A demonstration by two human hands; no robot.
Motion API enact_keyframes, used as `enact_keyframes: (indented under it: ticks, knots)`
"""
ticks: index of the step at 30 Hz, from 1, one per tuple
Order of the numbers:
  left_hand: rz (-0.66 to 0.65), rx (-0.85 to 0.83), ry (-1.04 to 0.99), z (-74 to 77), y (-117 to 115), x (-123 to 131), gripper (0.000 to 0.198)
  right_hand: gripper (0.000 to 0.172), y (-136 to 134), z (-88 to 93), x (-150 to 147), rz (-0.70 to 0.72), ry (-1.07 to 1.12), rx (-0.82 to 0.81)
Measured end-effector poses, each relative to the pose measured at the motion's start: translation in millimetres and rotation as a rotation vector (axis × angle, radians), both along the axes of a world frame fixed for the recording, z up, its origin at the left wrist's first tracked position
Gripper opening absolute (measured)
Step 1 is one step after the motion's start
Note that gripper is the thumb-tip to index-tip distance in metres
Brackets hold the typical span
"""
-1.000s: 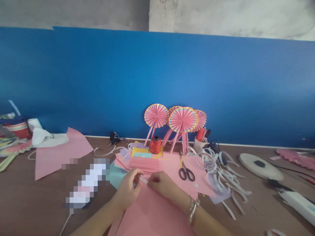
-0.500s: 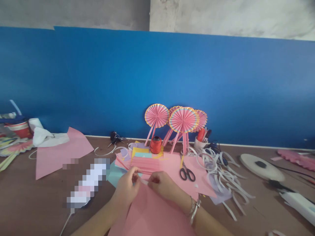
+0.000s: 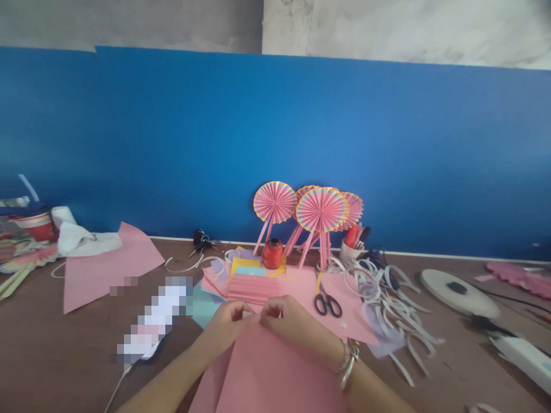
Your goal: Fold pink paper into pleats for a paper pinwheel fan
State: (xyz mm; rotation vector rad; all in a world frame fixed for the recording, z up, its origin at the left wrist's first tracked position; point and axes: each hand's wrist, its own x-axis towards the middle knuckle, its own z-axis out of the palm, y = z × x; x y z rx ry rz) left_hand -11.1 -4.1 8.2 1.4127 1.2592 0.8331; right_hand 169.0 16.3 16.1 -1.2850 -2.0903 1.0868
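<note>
Fingertips of both hands meet at far edge of pink sheet (image 3: 275, 373) on counter (image 3: 51, 355). My left hand (image 3: 226, 327) grip pinched shut on that edge; right hand (image 3: 288, 321) likewise, though exact contact unclear. White cup (image 3: 348, 251) by wall holds red markers (image 3: 352, 235).

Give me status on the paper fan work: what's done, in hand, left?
Done: finished pink fans stand against the blue wall, and a pleated pink stack lies behind the hands. In hand: left hand and right hand pinch the far edge of a flat pink sheet. Left: that sheet shows no pleats.
</note>
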Motion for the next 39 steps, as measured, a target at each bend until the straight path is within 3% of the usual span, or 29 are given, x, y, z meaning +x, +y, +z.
enact_keyframes:
  ticks: [5,11,14,20,24,28,33,39]
  knots:
    - [0.086,-0.064,-0.036,2.3,-1,-2,0.031,0.013,2,6.7,11,0.006,-0.015,-0.061]
    - [0.144,-0.131,-0.098,-3.4,11,-18,0.035,0.013,22,27.2,54,0.074,-0.147,-0.140]
    - [0.133,-0.156,-0.149,-0.7,12,-23,0.037,0.012,30,32.8,77,0.111,-0.149,-0.158]
    - [0.104,-0.196,-0.246,6.2,10,-25,0.034,0.017,36,34.9,106,0.026,-0.104,-0.238]
    - [0.080,-0.220,-0.291,2.8,11,-25,0.037,0.016,35,41.2,110,-0.007,-0.006,-0.262]
    - [0.136,-0.167,-0.219,-1.9,14,-25,0.036,0.015,34,46.3,113,-0.005,0.004,-0.259]
    - [0.174,-0.158,-0.190,-10.0,15,-22,0.041,0.021,40,39.0,120,0.029,-0.059,-0.229]
    - [0.150,-0.094,-0.157,-18.4,15,-16,0.042,0.029,34,30.2,86,-0.084,-0.217,-0.109]
